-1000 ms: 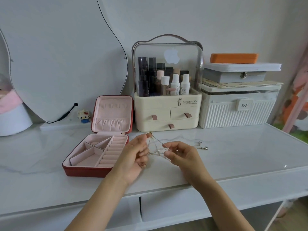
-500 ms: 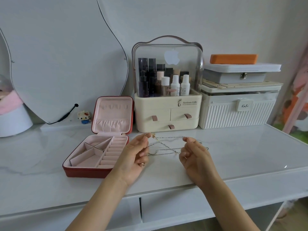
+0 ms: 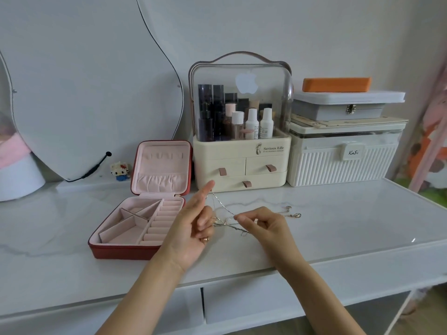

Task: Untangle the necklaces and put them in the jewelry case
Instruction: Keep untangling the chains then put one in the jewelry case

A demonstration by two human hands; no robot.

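Thin tangled necklaces point(image 3: 226, 213) stretch between my two hands above the white marble tabletop. My left hand point(image 3: 193, 226) has its index finger raised with a chain looped over it, and its lower fingers curl round the chain bundle. My right hand point(image 3: 263, 226) pinches a chain between thumb and forefinger. Loose chain ends with clasps point(image 3: 291, 212) lie on the table to the right. The red jewelry case point(image 3: 121, 247) stands open at the left, its pink compartments and ring rolls showing nothing inside.
A cream cosmetics organizer point(image 3: 240, 163) with drawers stands right behind my hands. A white ribbed box point(image 3: 338, 163) with stacked boxes sits at the back right. A curved mirror point(image 3: 84, 93) and a small toy figure point(image 3: 120, 170) are at the back left.
My right hand moved back toward the left hand and now pinches a chain near the tangle. My left index finger straightened upward, lifting a strand.
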